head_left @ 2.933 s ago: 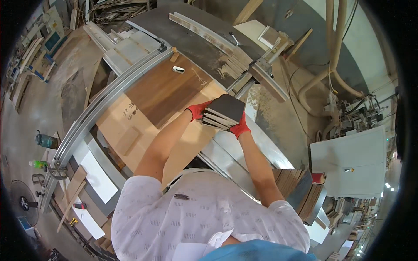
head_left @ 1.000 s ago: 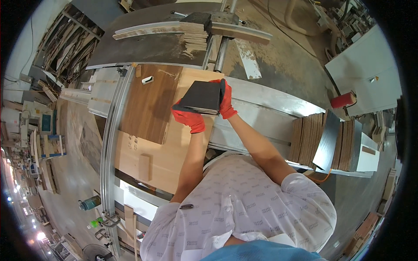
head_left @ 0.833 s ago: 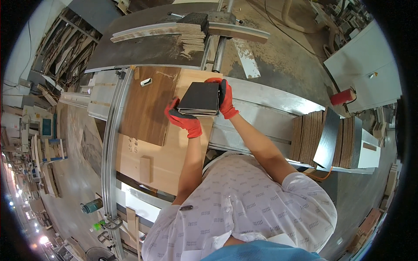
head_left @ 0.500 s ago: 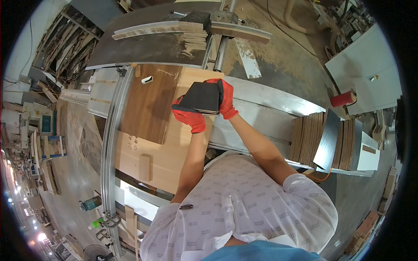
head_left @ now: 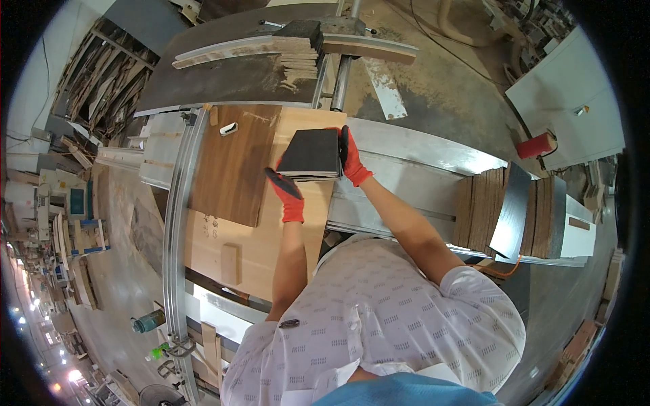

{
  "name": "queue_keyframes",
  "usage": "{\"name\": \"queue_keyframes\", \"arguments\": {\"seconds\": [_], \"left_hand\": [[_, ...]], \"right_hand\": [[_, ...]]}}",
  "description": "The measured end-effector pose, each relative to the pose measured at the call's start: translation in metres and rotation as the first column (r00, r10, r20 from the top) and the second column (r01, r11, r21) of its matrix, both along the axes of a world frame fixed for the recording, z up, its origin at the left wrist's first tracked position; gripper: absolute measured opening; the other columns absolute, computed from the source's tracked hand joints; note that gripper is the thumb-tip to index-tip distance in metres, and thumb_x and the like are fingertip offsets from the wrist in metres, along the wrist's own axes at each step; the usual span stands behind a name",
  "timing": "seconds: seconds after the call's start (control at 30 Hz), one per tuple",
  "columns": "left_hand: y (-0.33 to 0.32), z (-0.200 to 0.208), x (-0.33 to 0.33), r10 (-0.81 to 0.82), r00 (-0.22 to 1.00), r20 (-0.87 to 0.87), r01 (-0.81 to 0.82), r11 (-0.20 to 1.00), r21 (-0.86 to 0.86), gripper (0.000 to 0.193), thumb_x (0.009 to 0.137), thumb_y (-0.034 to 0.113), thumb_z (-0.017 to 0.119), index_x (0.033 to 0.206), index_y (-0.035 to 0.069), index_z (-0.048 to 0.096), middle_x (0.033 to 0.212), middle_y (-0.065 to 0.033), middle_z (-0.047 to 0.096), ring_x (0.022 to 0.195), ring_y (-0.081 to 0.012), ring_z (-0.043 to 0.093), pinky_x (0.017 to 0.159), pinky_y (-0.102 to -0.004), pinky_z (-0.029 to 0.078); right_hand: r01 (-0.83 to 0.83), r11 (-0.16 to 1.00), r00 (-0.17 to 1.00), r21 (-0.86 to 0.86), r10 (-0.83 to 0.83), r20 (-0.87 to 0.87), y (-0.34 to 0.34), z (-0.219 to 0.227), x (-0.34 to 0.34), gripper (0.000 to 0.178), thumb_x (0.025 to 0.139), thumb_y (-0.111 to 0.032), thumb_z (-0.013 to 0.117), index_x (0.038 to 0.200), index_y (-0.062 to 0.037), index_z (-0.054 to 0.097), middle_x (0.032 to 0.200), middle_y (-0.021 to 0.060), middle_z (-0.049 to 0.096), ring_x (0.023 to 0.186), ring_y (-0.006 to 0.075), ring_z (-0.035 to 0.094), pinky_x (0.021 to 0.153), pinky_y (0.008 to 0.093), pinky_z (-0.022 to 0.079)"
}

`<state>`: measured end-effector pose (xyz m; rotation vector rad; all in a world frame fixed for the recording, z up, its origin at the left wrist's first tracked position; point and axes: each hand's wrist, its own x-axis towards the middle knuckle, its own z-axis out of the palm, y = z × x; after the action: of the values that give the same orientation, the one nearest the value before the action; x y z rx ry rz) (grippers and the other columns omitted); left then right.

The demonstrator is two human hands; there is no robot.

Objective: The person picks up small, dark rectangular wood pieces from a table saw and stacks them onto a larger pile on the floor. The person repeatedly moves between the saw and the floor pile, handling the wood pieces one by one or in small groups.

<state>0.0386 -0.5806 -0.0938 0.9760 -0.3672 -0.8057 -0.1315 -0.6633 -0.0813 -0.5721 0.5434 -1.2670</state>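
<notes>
A small stack of black-faced panels (head_left: 309, 153), cut to a slanted shape, rests on the light wooden board (head_left: 301, 122) in front of me. I wear red gloves with black palms. My right hand (head_left: 352, 161) grips the stack's right side, its fingers around the far right corner. At the near left corner is my left hand (head_left: 287, 195), open, its fingers stretched out and close beside the edge. Whether they touch it I cannot tell. Layered edges show along the near side of the stack.
A brown wood-grain panel (head_left: 233, 162) lies left of the stack, bearing a small white-and-black object (head_left: 229, 128). A small wood block (head_left: 231, 264) sits nearer me. A metal rail (head_left: 177, 223) runs along the left. Upright rows of dark-faced boards (head_left: 479, 210) stand at right.
My left hand has loosened from the stack and drawn slightly down, uncovering its near left corner. The right hand stays at the right side, with more of the top face showing.
</notes>
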Motion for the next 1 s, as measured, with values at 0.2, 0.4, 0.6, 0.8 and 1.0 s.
{"name": "queue_keyframes", "arguments": {"seconds": [0.2,0.4,0.6,0.8,1.0], "left_hand": [[-0.001,0.002,-0.050,0.151,0.987,0.053,-0.141,0.977,-0.158,0.042,0.107,0.034,0.039,0.113,-0.001,0.060,0.111,-0.0066,0.065,0.100,-0.0208,0.060,0.095,-0.0358,0.045],[0.000,0.003,-0.052,0.204,0.904,0.376,-0.209,0.978,-0.027,0.032,0.101,0.028,0.049,0.117,0.001,0.058,0.121,-0.0071,0.061,0.107,-0.0184,0.057,0.096,-0.0359,0.045],[0.003,0.007,-0.050,0.217,0.968,0.123,-0.213,0.976,-0.049,0.054,0.105,0.043,0.036,0.120,-0.003,0.060,0.115,-0.0135,0.065,0.105,-0.0248,0.060,0.098,-0.0385,0.044],[0.026,-0.030,0.001,-0.171,0.984,-0.050,0.171,0.985,0.001,0.050,0.106,0.038,0.036,0.132,0.000,0.057,0.130,-0.0103,0.061,0.122,-0.0208,0.054,0.107,-0.0369,0.038],[0.043,-0.026,0.042,-0.664,0.445,0.601,0.272,0.740,0.615,0.030,0.080,0.013,0.075,0.102,-0.001,0.061,0.074,-0.0041,0.063,0.060,-0.0154,0.057,0.053,-0.0329,0.045]], "right_hand": [[0.092,0.987,0.989,0.131,-0.105,0.101,-0.007,-0.036,0.007,0.046,0.102,-0.047,0.052,0.117,-0.0056,0.064,0.108,0.0012,0.061,0.101,0.0127,0.053,0.093,0.0301,0.043],[0.263,0.960,0.962,0.095,-0.254,-0.101,-0.007,-0.033,0.013,0.046,0.100,-0.050,0.054,0.108,-0.0055,0.064,0.098,0.0002,0.057,0.091,0.0123,0.050,0.086,0.0299,0.043],[0.236,0.970,0.927,-0.063,-0.244,-0.284,-0.021,-0.061,-0.006,0.046,0.102,-0.045,0.051,0.119,-0.0044,0.064,0.108,0.0040,0.064,0.099,0.0161,0.056,0.091,0.0323,0.044],[0.082,0.990,0.932,0.116,-0.035,-0.362,0.017,-0.040,-0.028,0.040,0.100,-0.032,0.052,0.125,-0.0019,0.061,0.114,0.0055,0.066,0.101,0.0200,0.060,0.096,0.0342,0.045],[-0.477,0.875,0.234,-0.076,0.043,-0.971,0.045,-0.022,-0.076,0.047,0.077,-0.025,0.070,0.118,-0.0037,0.061,0.104,0.0154,0.068,0.094,0.0325,0.064,0.083,0.0406,0.052]]}}
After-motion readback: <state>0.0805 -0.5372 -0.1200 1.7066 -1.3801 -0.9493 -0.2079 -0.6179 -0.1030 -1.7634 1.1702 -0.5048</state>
